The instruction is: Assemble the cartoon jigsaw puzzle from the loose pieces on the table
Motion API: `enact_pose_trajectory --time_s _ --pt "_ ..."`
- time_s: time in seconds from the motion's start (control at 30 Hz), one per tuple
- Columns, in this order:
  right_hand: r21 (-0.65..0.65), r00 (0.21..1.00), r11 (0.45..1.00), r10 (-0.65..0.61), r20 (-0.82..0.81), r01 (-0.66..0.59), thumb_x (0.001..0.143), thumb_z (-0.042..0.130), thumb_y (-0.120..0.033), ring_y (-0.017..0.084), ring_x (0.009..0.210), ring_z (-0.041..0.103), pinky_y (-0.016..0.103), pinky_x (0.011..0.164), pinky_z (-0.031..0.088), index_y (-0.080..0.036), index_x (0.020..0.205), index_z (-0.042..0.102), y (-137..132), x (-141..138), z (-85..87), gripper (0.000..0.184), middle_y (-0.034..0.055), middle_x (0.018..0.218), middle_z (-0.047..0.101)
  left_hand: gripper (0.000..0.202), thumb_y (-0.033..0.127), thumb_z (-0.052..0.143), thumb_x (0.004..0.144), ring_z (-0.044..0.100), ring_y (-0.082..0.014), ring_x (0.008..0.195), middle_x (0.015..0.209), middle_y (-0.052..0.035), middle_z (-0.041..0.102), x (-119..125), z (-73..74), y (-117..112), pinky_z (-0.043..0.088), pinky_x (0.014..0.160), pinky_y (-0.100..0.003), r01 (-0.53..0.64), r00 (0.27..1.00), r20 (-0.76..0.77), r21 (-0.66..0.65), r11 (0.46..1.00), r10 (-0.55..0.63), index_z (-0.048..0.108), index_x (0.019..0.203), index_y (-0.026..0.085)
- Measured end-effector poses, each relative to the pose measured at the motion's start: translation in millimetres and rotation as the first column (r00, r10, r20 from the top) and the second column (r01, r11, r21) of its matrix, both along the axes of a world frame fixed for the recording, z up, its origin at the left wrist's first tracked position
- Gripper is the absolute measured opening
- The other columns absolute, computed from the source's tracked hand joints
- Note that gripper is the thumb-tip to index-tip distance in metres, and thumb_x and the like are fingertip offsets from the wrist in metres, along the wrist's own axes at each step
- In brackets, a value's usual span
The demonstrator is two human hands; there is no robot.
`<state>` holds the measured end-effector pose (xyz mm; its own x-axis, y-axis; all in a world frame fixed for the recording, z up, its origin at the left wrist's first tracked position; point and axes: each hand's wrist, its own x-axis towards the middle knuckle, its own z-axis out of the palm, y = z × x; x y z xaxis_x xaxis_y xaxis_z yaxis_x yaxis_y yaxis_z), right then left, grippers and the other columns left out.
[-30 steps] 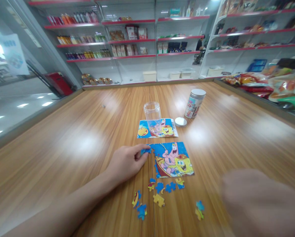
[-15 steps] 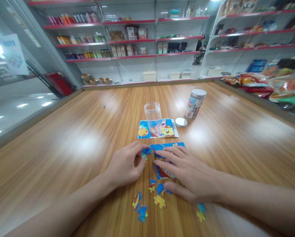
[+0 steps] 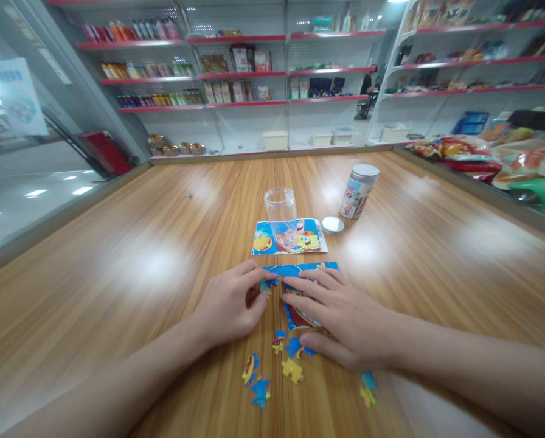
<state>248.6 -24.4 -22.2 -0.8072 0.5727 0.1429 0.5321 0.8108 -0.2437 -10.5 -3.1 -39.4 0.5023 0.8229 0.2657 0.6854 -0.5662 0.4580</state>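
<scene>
A partly assembled cartoon jigsaw puzzle (image 3: 300,269) lies on the wooden table (image 3: 140,261) in front of me. My left hand (image 3: 229,304) pinches a blue puzzle piece (image 3: 267,284) against the puzzle's left edge. My right hand (image 3: 339,316) lies flat on the puzzle with fingers spread, covering most of it. Several loose pieces (image 3: 288,359) are scattered just below the hands, with one more loose piece (image 3: 367,388) under my right wrist.
A reference picture card (image 3: 291,237) lies beyond the puzzle, with an empty clear jar (image 3: 280,204) standing on it. A white lid (image 3: 333,225) and a closed printed jar (image 3: 359,190) stand to the right. Snack bags (image 3: 482,155) line the right edge. Store shelves stand behind.
My right hand came in from the lower right and settled flat on the puzzle. My left hand stayed at the puzzle's left edge with the blue piece.
</scene>
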Motion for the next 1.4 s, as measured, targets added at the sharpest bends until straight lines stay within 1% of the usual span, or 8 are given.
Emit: enact_pose_trajectory --time_s 0.33,0.5,0.63,0.83,0.97,1.07,1.23,1.4 --pt "0.002 1.0 1.0 -0.002 -0.001 0.002 0.099 0.047 -0.052 0.034 0.138 0.036 0.056 0.112 0.03 -0.02 0.145 0.047 0.2 -0.3 0.1 0.056 0.0095 0.155 0.041 0.038 0.016 0.055 0.087 0.053 -0.0115 0.071 0.09 -0.001 0.056 0.1 0.2 0.5 0.042 0.061 -0.023 -0.019 0.998 0.067 0.028 0.999 0.017 0.057 0.125 0.021" --pt "-0.005 1.0 1.0 -0.001 -0.001 0.001 0.098 0.048 -0.051 0.034 0.137 0.037 0.056 0.112 0.03 -0.021 0.144 0.048 -0.6 -0.4 0.2 0.055 0.0087 0.155 0.041 0.023 0.01 0.054 0.085 0.052 -0.0098 0.07 0.091 -0.0023 0.054 -2.3 -6.4 2.5 0.041 0.059 -0.021 0.009 0.99 0.142 0.103 0.995 -0.024 0.069 0.099 0.019" --pt "-0.006 1.0 1.0 -0.006 -0.002 0.006 0.098 0.048 -0.051 0.033 0.137 0.036 0.056 0.112 0.03 -0.021 0.144 0.049 -0.9 -0.1 -0.3 0.055 0.0082 0.155 0.041 0.025 0.006 0.054 0.082 0.052 -0.0095 0.068 0.088 -0.0027 0.055 -2.9 -7.9 3.3 0.041 0.058 -0.021 0.009 0.989 0.147 0.154 0.988 -0.031 0.072 0.093 0.019" --pt "-0.004 1.0 1.0 -0.004 -0.012 0.004 0.097 0.051 -0.05 0.033 0.136 0.038 0.056 0.112 0.031 -0.021 0.143 0.049 -0.3 -0.1 -0.5 0.055 0.0083 0.155 0.041 0.039 0.002 0.05 0.082 0.053 -0.0066 0.062 0.097 -0.0042 0.058 -3.0 -6.7 0.6 0.042 0.055 -0.021 0.03 0.985 0.158 0.253 0.967 -0.072 0.071 0.11 0.019" --pt "-0.005 1.0 1.0 -0.008 -0.013 0.008 0.097 0.05 -0.05 0.034 0.135 0.038 0.056 0.111 0.031 -0.02 0.143 0.05 -0.4 -0.2 -0.8 0.054 0.0098 0.154 0.043 0.041 0.004 0.052 0.083 0.058 -0.0078 0.065 0.108 -0.004 0.062 -4.3 -10.3 -1.2 0.049 0.061 -0.024 0.084 0.994 0.049 0.293 0.953 -0.103 0.071 0.113 0.024" --pt "-0.004 1.0 1.0 -0.006 -0.018 0.006 0.097 0.05 -0.05 0.034 0.135 0.039 0.057 0.111 0.031 -0.021 0.143 0.049 -1.1 0.2 -1.6 0.055 0.0101 0.154 0.043 0.042 0.005 0.051 0.083 0.061 -0.0089 0.065 0.112 -0.0036 0.064 -4.8 -12.2 -0.5 0.053 0.062 -0.026 0.085 0.996 0.003 0.293 0.952 -0.09 0.072 0.114 0.026" --pt "-0.01 1.0 1.0 -0.009 -0.02 0.009 0.097 0.051 -0.049 0.034 0.136 0.038 0.057 0.111 0.032 -0.021 0.144 0.049 -1.0 0.4 -1.6 0.055 0.0102 0.154 0.043 0.033 0.006 0.052 0.084 0.067 -0.0151 0.083 0.11 -0.0042 0.066 -4.4 -11.1 0.9 0.056 0.073 -0.028 0.092 0.995 0.016 0.294 0.951 -0.101 0.072 0.105 0.022" --pt "-0.017 1.0 1.0 -0.008 -0.02 0.007 0.097 0.051 -0.05 0.034 0.136 0.038 0.057 0.111 0.031 -0.021 0.145 0.048 -0.8 0.3 -0.5 0.056 0.0102 0.155 0.041 0.039 0.002 0.048 0.079 0.065 -0.0159 0.086 0.107 -0.0065 0.063 -2.3 -5.2 -1.6 0.054 0.072 -0.027 -0.027 0.995 0.102 0.244 0.969 0.002 0.066 0.11 0.018"
